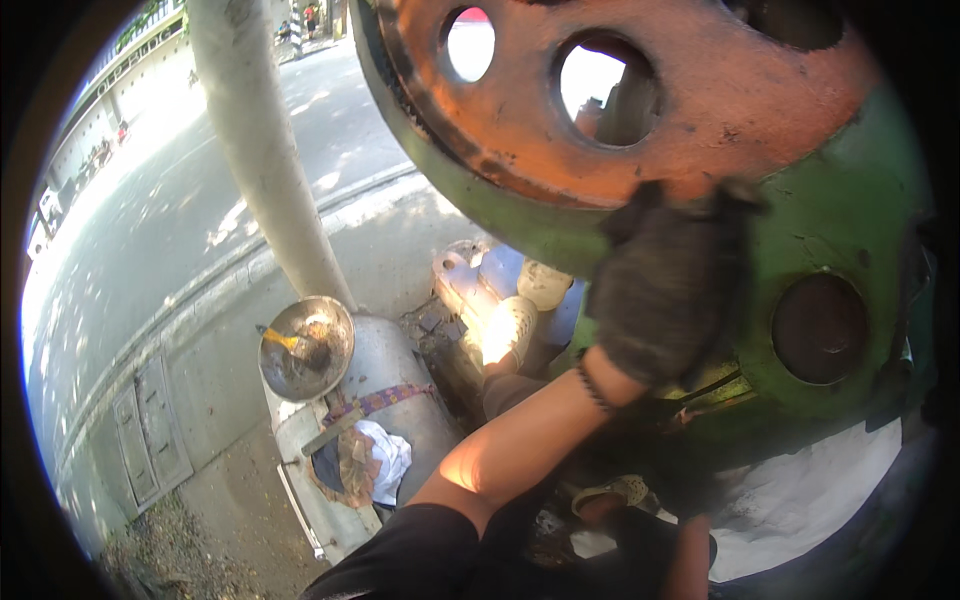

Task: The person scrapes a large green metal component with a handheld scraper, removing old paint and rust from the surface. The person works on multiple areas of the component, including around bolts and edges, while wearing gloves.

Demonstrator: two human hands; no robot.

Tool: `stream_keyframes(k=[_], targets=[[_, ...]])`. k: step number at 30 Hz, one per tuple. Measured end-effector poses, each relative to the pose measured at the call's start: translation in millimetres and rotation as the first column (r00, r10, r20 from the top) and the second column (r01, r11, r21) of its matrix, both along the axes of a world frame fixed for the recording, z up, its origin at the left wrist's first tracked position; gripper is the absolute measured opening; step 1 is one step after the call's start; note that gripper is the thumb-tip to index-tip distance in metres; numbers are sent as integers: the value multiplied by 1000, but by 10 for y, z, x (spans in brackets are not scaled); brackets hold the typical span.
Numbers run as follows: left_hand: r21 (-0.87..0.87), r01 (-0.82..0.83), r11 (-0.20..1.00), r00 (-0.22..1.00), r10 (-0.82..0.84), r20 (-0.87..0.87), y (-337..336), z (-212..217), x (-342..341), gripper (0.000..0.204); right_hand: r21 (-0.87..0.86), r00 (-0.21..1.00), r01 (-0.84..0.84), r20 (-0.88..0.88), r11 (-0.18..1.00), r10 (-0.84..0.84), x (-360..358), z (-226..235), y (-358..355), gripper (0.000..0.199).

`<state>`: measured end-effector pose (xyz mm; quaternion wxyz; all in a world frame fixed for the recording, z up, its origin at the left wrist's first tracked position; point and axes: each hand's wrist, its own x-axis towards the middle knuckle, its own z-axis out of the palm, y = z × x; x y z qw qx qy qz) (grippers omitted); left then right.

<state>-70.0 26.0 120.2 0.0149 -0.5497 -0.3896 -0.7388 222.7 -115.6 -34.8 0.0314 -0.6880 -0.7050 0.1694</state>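
My left hand (pixel 672 285), in a dark glove with a beaded band at the wrist, is raised in front of a large green machine (pixel 800 235). Its fingertips overlap the lower edge of an orange metal wheel (pixel 690 110) with round holes. Motion blurs the fingers, so whether they touch or grip anything is unclear. Lower down, my right hand (pixel 692 490), also dark-gloved, is in deep shadow beneath the machine's underside, its fingers hidden. Between the hands, a narrow slot (pixel 715 383) shows in the green body.
On the left, a metal bowl (pixel 290 375) with a yellow-handled brush (pixel 282 340) rests by a silver tank (pixel 385 350). White cloth (pixel 390 462) and a patterned strap (pixel 385 400) lie on it. A pale pole (pixel 255 140) stands beside the road. Perforated shoes (pixel 510 325) show below.
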Motion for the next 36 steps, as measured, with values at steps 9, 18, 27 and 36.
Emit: stream_keyframes(k=[9,18,27,36], targets=[[-2,175,984,954,-169,247,343,-558,-544,49,-154,990,-142,0,978,144,162,-308,214,45],[-306,90,948,987,-44,156,532,-777,-1267,33,39,975,-212,-59,977,214,450,-653,98,44],[1,-70,998,991,70,-114,-182,243,216,36,-34,997,-76,14,996,77,129,-161,26,43],[152,-62,986,973,94,-211,-42,-153,-184,13,-173,992,-50,103,984,69,-199,59,152,42]])
